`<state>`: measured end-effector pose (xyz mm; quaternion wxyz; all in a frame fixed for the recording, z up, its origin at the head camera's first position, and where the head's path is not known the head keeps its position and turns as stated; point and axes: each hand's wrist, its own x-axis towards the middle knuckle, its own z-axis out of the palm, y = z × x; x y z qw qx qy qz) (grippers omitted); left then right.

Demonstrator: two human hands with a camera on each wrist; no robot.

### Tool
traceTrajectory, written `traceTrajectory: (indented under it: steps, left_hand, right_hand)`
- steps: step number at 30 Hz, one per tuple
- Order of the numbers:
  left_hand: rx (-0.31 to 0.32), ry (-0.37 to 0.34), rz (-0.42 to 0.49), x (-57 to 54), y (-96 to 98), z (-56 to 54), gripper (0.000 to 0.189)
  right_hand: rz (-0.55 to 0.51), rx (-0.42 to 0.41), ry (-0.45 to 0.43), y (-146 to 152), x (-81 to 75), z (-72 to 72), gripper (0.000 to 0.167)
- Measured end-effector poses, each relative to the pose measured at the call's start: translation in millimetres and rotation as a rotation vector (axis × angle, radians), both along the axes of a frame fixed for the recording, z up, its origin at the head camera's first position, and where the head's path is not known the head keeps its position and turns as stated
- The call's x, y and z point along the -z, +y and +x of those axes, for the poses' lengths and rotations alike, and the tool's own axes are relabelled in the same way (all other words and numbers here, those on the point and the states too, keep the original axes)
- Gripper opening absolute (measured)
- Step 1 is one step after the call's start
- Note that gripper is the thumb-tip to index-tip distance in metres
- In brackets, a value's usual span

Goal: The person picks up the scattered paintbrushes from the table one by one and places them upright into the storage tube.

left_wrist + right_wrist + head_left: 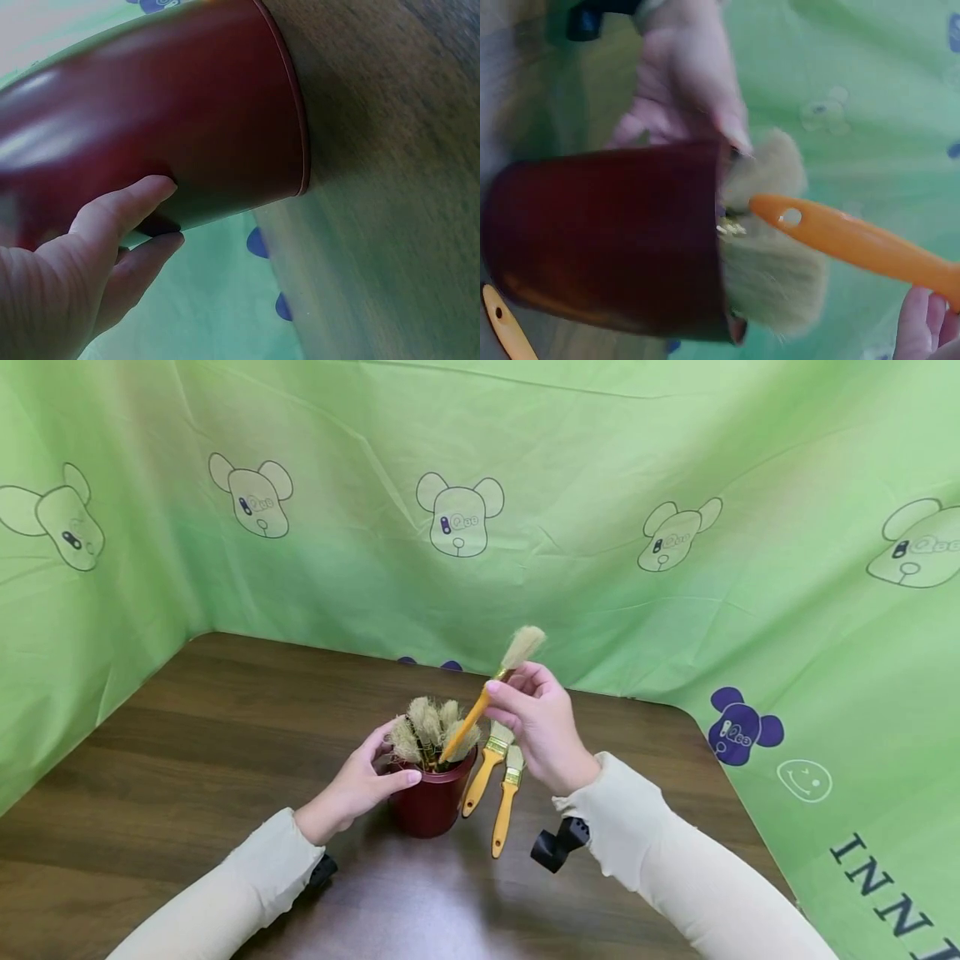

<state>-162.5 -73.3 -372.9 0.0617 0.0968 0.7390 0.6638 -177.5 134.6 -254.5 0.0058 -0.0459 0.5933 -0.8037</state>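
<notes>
My right hand pinches a paintbrush with a yellow-orange handle, its pale bristles pointing up. The handle slants down, its tip overlapping the mouth of a dark red pot in the head view. In the right wrist view, the holed tip of that orange handle lies by the pot's rim, among the bristles. Several more paintbrushes stand in the pot, bristles upward, their handles hidden inside. My left hand holds the pot around its upper side, thumb at the near rim and fingers on the far side.
Two paintbrushes lie right of the pot, one beside the other, bristles away from me. All stand on a dark wooden table. A green printed cloth hangs behind and at both sides. Black wrist gear hangs below the right sleeve.
</notes>
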Motion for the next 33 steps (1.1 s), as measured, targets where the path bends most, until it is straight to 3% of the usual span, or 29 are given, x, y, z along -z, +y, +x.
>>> traceTrajectory:
  steps: [6, 15, 24, 33]
  left_hand:
    - [-0.009, 0.013, -0.001, 0.6, -0.1, -1.6, 0.075]
    - [0.002, 0.008, 0.026, 1.2, -0.8, -2.1, 0.076]
    - [0.014, -0.006, 0.002, 4.3, 1.5, 1.0, 0.075]
    - [0.018, -0.013, 0.025, 0.4, -0.1, -0.9, 0.076]
  right_hand:
    - [0.174, 0.025, 0.017, -20, 10.5, 4.4, 0.027]
    - [0.246, 0.048, 0.022, -34, 17.0, 6.8, 0.028]
    - [0.443, 0.000, 0.090, -32, 31.5, 12.5, 0.028]
    - [0.567, -0.071, 0.142, -28, 28.3, 13.2, 0.025]
